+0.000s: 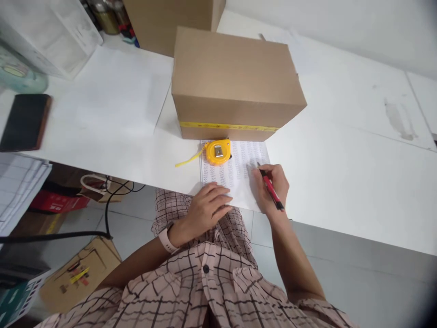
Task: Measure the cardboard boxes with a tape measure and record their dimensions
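Note:
A red and black pen (pixel 271 187) is gripped in my right hand (pixel 275 184), its tip at the right side of a sheet of paper (pixel 244 177) covered in columns of writing. My left hand (pixel 210 205) rests flat on the sheet's lower left edge, fingers stretched out and holding nothing. On the upper part of the paper lies a yellow tape measure (pixel 217 152), a yellow strap trailing from it to the left. Right behind it stands a closed cardboard box (pixel 235 73) with yellow tape along its front; the box hides the sheet's far edge.
A dark phone (pixel 25 122) lies at the left of the white table (pixel 341 150), near a greenish jar (pixel 20 73) and a white plastic container (pixel 51 36). Another cardboard box (pixel 167 20) stands behind. Below left are a black cable (pixel 107 214) and a flattened carton (pixel 82 273).

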Action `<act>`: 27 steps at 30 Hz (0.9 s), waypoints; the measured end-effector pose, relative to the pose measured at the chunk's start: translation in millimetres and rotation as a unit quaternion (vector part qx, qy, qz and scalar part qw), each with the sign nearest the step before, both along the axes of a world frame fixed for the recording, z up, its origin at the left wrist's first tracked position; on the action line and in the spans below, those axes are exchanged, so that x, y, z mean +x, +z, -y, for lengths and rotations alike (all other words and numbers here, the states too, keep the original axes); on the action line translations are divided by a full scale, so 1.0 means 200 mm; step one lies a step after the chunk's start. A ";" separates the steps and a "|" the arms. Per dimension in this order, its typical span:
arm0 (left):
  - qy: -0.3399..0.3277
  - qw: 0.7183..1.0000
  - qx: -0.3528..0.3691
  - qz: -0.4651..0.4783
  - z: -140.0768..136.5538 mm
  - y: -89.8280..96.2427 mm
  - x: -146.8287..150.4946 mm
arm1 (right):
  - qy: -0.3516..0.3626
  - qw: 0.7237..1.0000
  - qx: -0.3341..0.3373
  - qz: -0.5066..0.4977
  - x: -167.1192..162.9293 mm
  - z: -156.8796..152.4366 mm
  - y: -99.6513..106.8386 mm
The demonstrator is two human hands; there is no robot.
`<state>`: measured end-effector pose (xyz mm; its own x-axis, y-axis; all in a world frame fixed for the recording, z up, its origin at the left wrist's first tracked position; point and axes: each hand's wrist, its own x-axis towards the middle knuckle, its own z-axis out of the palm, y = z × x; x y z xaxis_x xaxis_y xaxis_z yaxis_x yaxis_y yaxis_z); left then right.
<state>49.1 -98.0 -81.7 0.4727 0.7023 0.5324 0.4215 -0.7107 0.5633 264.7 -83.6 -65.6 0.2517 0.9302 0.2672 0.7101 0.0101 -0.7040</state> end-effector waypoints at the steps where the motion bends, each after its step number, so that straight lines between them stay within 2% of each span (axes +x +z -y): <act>1: 0.005 1.000 -0.019 0.010 -0.03 0.04 -0.01 | 0.020 0.999 -0.001 0.047 0.03 -0.02 0.01; 3: 0.041 0.999 -0.019 0.006 -0.11 0.12 -0.04 | 0.047 0.991 -0.017 0.127 0.08 -0.07 0.01; 6: 0.118 0.991 -0.002 -0.061 -0.25 0.20 -0.03 | 0.065 0.975 -0.042 0.209 0.11 -0.12 -0.03; 10: 0.144 0.973 -0.083 -0.163 -0.42 0.19 0.02 | 0.073 0.964 -0.028 0.253 0.11 -0.14 -0.08; 12: 0.138 0.968 -0.122 -0.171 -0.46 0.18 0.04 | 0.066 0.970 0.000 0.232 0.11 -0.13 -0.08; 15: 0.099 0.972 -0.191 -0.093 -0.46 0.22 0.05 | 0.060 0.992 0.060 0.093 0.10 -0.13 0.00; 17: 0.026 0.966 -0.255 -0.011 -0.42 0.29 0.05 | 0.111 0.990 0.045 -0.076 0.08 -0.13 0.10; 20: -0.063 0.947 -0.308 0.062 -0.37 0.43 0.06 | 0.214 0.929 -0.050 -0.299 0.04 -0.15 0.27; 21: -0.075 0.945 -0.311 0.070 -0.37 0.48 0.06 | 0.231 0.910 -0.070 -0.337 0.03 -0.16 0.32; 23: -0.087 0.943 -0.312 0.072 -0.37 0.56 0.05 | 0.238 0.895 -0.077 -0.370 0.02 -0.18 0.41; 27: -0.068 0.940 -0.320 0.094 -0.46 0.71 -0.01 | 0.218 0.901 -0.035 -0.374 0.07 -0.29 0.57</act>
<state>47.0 -5.7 60.2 0.5218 0.8467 0.1046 0.2015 -0.2414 0.9493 278.1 -25.4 48.2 -0.0572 0.9922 0.1109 -0.0236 0.1097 -0.9937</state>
